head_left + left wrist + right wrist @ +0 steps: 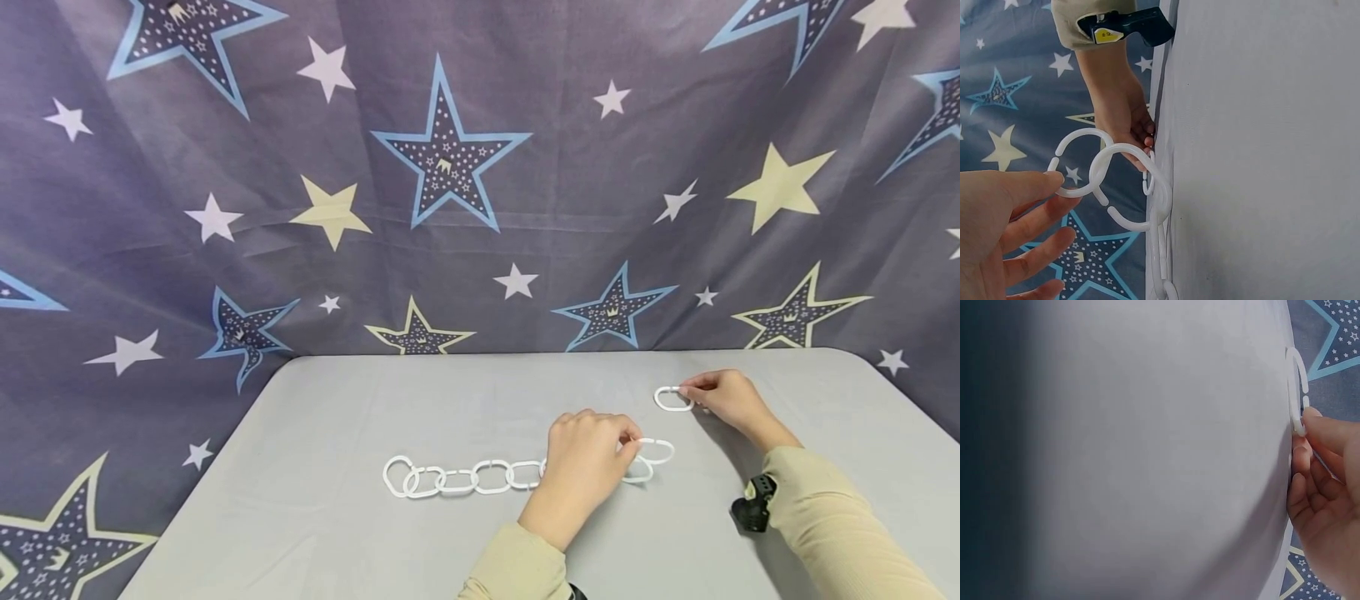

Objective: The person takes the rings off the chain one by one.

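Note:
A chain of several white plastic links (491,477) lies across the table, its right end raised near my left hand (588,458). Thumb and forefinger of that hand pinch the chain's end link (1085,134), which has a small gap in its ring and hooks through the neighbouring link (1130,150). In the head view the hand covers part of the chain. Farther back and to the right, my right hand (731,398) pinches a single loose white link (667,407) by one end. This link (1294,387) also shows a narrow gap and is apart from the chain.
The light grey table (337,417) has rounded far corners. Behind it hangs a dark cloth (555,208) printed with stars. A black device (752,504) is strapped at the right sleeve's wrist.

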`<state>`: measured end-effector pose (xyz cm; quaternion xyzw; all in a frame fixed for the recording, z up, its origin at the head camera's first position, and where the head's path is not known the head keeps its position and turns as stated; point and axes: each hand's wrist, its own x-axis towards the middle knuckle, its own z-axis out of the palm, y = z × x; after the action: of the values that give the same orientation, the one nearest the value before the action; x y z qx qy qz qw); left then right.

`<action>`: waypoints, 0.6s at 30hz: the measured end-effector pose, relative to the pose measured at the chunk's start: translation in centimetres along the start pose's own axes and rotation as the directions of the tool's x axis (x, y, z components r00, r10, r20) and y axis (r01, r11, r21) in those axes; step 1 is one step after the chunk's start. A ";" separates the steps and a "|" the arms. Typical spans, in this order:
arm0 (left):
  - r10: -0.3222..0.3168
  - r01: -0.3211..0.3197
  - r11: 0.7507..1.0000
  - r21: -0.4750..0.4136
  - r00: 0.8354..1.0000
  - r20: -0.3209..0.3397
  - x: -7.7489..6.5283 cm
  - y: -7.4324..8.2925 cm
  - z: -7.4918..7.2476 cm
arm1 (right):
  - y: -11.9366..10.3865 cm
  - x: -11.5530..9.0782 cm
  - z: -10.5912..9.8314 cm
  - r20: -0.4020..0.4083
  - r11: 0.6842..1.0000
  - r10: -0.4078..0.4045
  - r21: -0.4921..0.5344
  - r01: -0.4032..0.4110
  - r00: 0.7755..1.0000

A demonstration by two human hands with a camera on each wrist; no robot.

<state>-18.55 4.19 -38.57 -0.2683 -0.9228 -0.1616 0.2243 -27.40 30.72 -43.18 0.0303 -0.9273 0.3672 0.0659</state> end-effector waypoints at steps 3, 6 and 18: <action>0.000 0.000 1.000 -0.002 1.000 -0.001 0.0 0.0 0.0 | 0.0 0.0 -0.1 0.004 1.000 -0.001 -0.001 0.001 1.000; -0.001 0.001 1.000 -0.001 1.000 -0.001 0.0 0.0 0.0 | 0.0 0.0 -0.1 0.006 1.000 -0.001 -0.005 0.002 1.000; 0.004 -0.004 1.000 0.004 1.000 -0.001 0.0 0.1 0.1 | -0.6 -0.3 -0.7 0.046 0.999 -0.035 -0.024 0.036 0.998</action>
<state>-18.49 4.31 -38.63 -0.2697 -0.9225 -0.1592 0.2257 -26.94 30.81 -42.33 0.0542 -0.9323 0.3539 0.0517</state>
